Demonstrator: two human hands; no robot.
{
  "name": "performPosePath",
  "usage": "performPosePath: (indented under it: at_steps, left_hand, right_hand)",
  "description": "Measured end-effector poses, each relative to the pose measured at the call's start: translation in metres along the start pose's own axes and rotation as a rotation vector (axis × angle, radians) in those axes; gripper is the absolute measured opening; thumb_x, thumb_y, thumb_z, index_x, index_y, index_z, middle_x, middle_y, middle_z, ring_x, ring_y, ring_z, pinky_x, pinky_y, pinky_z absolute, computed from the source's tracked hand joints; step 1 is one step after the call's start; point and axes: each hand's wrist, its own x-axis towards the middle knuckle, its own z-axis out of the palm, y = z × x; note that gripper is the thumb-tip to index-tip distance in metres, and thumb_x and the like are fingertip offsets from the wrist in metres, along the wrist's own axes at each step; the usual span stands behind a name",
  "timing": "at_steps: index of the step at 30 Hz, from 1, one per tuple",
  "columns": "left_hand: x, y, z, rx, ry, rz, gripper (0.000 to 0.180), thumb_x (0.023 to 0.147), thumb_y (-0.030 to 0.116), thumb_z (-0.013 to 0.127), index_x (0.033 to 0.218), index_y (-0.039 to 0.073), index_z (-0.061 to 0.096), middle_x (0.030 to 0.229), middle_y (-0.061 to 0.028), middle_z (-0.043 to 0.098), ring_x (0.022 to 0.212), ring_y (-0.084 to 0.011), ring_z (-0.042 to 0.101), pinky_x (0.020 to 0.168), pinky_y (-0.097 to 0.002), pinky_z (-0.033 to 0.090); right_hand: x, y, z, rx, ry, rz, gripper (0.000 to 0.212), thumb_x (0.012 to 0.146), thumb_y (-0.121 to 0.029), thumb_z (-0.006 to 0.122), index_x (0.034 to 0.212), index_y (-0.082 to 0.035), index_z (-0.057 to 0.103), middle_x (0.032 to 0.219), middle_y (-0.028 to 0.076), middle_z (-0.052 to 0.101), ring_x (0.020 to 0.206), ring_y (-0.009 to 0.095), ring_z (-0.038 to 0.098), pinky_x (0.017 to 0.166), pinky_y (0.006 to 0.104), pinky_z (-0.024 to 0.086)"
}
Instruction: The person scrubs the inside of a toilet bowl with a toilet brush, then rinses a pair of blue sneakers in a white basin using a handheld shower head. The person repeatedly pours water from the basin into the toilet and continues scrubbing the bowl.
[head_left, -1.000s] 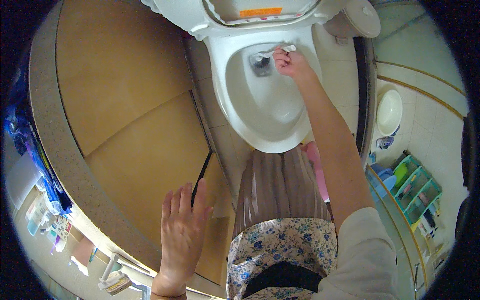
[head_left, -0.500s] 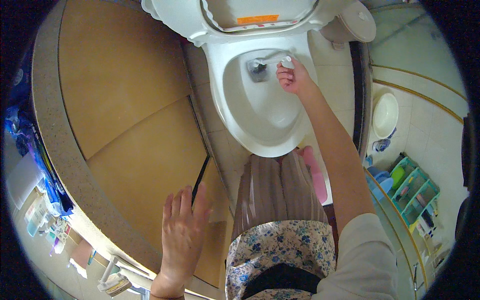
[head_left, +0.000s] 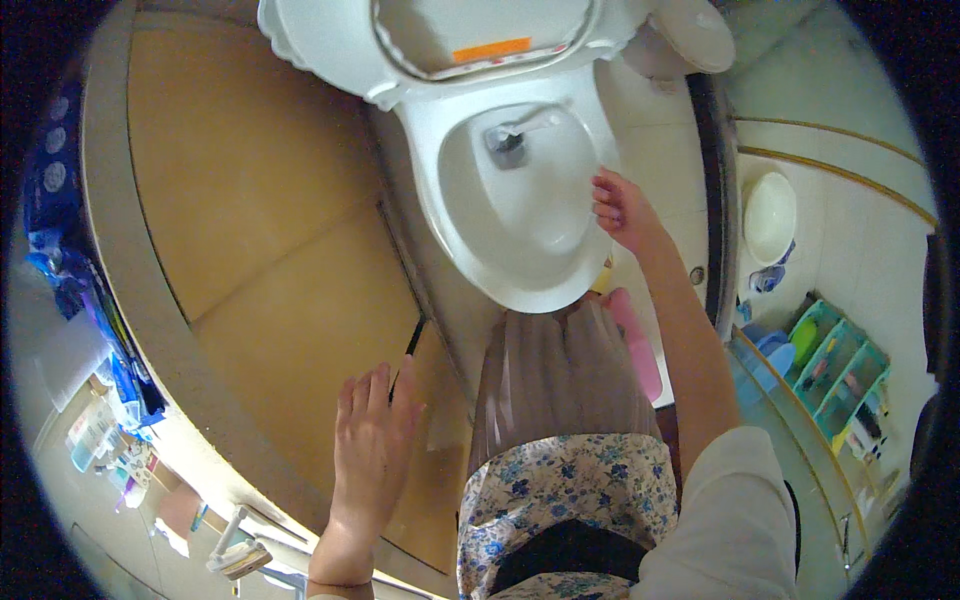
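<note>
In front of me stands a white toilet [head_left: 440,215] with its lid and seat raised. A crumpled white strip, which looks like tissue paper [head_left: 535,124], lies at the far end of the bowl, by the dark drain opening. My right hand [head_left: 624,212] hovers near the bowl's right rim, its fingers loosely bent and a little apart, with nothing seen in them. At the lower left, my left hand [head_left: 372,430] hangs in front of the brown cabinet doors [head_left: 290,280]. Its fingers are stretched out and it holds nothing.
A stone-edged counter [head_left: 120,260] curves along the left, with blue packages [head_left: 60,240] and toiletries on it. A lidded bin [head_left: 690,40] stands beyond the toilet. To the right are a glass partition, a white basin [head_left: 770,218] and a teal rack [head_left: 840,365].
My right hand has let go of the white tissue, which now lies in the bowl, and has drawn back toward me and right. The left hand stays outstretched in nearly the same place.
</note>
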Motion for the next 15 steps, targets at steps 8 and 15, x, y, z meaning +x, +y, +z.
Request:
performPosePath:
  at_steps: [8,15]
  left_hand:
    - [-0.012,-0.037,0.058,0.450,-0.026,0.137,0.038,0.079,0.021,0.056,0.112,0.006,0.045,0.094,-0.0079,0.052,0.092,-0.0211,0.050,0.081,-0.0340,0.040]
    - [0.020,-0.003,0.032,0.398,-0.433,0.055,0.041,0.084,0.032,0.049,0.118,0.009,0.044,0.107,-0.0114,0.051,0.098,-0.0238,0.050,0.086,-0.0380,0.038]
  right_hand:
    - [-0.079,0.012,-0.172,-0.731,0.677,-0.376,0.025,0.081,-0.028,0.056,0.085,-0.004,0.050,0.058,-0.001,0.042,0.040,0.007,0.037,0.033,0.0209,0.027]
    - [-0.111,0.038,-0.225,-0.518,0.765,-0.159,0.025,0.078,-0.025,0.059,0.089,-0.004,0.049,0.068,0.008,0.050,0.053,0.017,0.050,0.043,0.0302,0.039]
